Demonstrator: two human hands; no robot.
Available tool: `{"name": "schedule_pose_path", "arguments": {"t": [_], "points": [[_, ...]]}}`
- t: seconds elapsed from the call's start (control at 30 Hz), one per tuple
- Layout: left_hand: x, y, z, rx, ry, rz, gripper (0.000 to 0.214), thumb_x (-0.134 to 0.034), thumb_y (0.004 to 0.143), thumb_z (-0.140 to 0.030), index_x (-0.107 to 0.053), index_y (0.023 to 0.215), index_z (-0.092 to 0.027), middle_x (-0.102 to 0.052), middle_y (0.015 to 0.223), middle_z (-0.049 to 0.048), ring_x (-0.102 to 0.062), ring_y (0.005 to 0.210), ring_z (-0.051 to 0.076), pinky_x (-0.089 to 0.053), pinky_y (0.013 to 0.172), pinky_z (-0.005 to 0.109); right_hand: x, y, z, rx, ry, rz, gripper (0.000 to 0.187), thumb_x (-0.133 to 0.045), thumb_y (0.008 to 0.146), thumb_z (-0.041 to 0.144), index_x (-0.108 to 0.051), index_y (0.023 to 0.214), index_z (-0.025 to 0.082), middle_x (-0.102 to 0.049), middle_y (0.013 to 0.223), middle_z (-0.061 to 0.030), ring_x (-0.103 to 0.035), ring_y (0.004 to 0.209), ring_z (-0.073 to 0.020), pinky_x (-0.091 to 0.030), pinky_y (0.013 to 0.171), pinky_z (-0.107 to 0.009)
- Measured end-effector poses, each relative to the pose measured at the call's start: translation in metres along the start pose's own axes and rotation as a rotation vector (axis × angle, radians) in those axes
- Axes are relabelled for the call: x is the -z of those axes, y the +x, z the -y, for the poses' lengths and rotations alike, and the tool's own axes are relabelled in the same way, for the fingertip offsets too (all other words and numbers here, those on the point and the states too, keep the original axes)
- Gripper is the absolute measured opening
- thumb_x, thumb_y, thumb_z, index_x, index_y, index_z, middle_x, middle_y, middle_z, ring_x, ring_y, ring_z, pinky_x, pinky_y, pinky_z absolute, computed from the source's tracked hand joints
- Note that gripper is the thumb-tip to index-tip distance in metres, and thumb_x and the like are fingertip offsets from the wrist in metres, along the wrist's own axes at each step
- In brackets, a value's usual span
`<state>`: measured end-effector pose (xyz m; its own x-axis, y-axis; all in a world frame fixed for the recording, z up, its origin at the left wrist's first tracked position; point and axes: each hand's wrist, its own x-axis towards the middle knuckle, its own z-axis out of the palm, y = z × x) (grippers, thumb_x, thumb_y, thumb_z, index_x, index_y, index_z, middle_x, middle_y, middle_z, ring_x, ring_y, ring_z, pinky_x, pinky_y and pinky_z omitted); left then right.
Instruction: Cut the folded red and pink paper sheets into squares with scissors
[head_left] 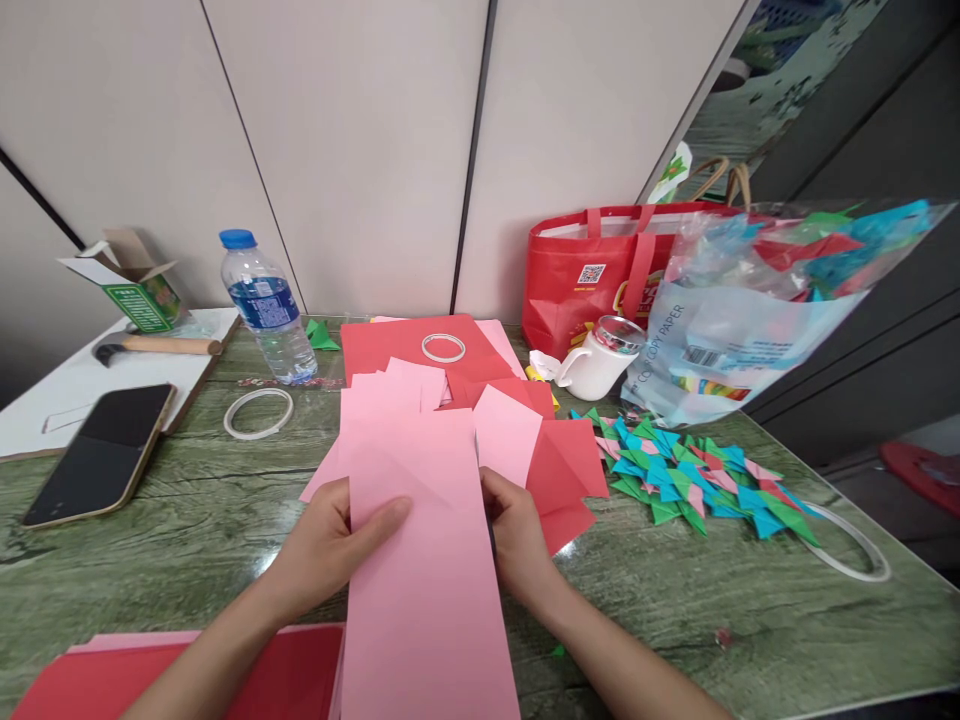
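A long pink paper sheet [427, 600] is held up in front of me, its lower end running out of the picture. My left hand [341, 535] is closed on its left edge, thumb on the front and fingers hidden behind. At the right edge, my right hand [517, 525] is closed too, its fingertips partly behind the paper. Beyond the sheet lies a loose pile of pink pieces [510, 435] and red pieces [566, 470]. A red sheet stack [277, 670] with pink edges sits at the lower left, under my left forearm.
Folded paper triangles [697, 475] lie at right beside a white tape roll [855, 545]. Behind stand a white mug [600, 365], a red bag [570, 260] and a filled plastic bag [705, 340]. At left are a water bottle [274, 320], a phone [105, 455] and a hammer [165, 345].
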<state>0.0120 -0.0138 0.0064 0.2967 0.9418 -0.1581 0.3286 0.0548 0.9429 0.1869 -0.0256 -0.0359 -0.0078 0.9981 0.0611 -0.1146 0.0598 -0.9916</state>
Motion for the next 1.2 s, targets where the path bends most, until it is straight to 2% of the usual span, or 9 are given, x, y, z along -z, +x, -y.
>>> {"name": "schedule_pose_path", "arguments": {"t": [0.33,0.6,0.93,1.03,1.13,1.2], "points": [[-0.001,0.0,0.0,-0.008,-0.028,0.027,0.03,-0.056,0.072,-0.042,-0.057,0.061,-0.015,-0.058,0.058,0.0012,-0.052,0.05,0.014,-0.042,0.041,0.021,-0.001,-0.002,-0.002,0.003,-0.044,-0.042,0.016,-0.062,0.062,0.015,-0.047,0.055,0.016,-0.046,0.053,0.0059,-0.04,0.051,-0.0088,-0.035,0.048,-0.02],[-0.002,-0.001,-0.001,-0.008,-0.049,0.078,0.025,-0.056,0.074,-0.037,-0.056,0.061,-0.015,-0.055,0.056,-0.001,-0.049,0.048,0.011,-0.039,0.04,0.018,0.0,-0.001,0.001,0.019,0.014,-0.043,0.012,-0.06,0.06,0.011,-0.052,0.063,0.018,-0.052,0.058,0.0052,-0.046,0.056,-0.0115,-0.039,0.051,-0.021],[-0.001,-0.001,0.003,-0.038,-0.025,0.096,0.027,-0.054,0.076,-0.037,-0.054,0.059,-0.015,-0.053,0.055,-0.0026,-0.047,0.046,0.009,-0.038,0.039,0.017,0.001,0.001,-0.001,0.022,-0.039,-0.074,0.013,-0.052,0.058,0.007,-0.045,0.056,0.017,-0.04,0.053,0.0071,-0.036,0.051,-0.0079,-0.032,0.047,-0.019],[-0.003,-0.001,0.004,-0.046,-0.012,0.089,0.029,-0.055,0.074,-0.038,-0.053,0.057,-0.015,-0.052,0.053,-0.0031,-0.046,0.044,0.009,-0.036,0.037,0.016,0.002,0.002,0.0,0.03,-0.075,-0.1,0.011,-0.053,0.058,0.009,-0.045,0.056,0.016,-0.038,0.051,0.0074,-0.033,0.049,-0.0071,-0.029,0.044,-0.018],[-0.003,0.001,0.006,-0.031,-0.022,0.073,0.029,-0.057,0.073,-0.04,-0.056,0.058,-0.015,-0.055,0.053,-0.0016,-0.049,0.045,0.01,-0.038,0.037,0.018,0.004,0.004,0.003,0.042,-0.045,-0.114,0.009,-0.057,0.06,0.012,-0.048,0.059,0.016,-0.043,0.052,0.0068,-0.035,0.048,-0.0067,-0.03,0.044,-0.017],[-0.001,0.004,0.009,-0.011,-0.048,-0.009,0.031,-0.058,0.071,-0.043,-0.057,0.059,-0.014,-0.058,0.055,0.0003,-0.052,0.046,0.013,-0.04,0.038,0.02,0.005,0.005,0.006,0.029,0.018,-0.122,0.009,-0.058,0.066,0.018,-0.05,0.062,0.016,-0.046,0.053,0.0059,-0.037,0.047,-0.0068,-0.03,0.043,-0.018]]}}
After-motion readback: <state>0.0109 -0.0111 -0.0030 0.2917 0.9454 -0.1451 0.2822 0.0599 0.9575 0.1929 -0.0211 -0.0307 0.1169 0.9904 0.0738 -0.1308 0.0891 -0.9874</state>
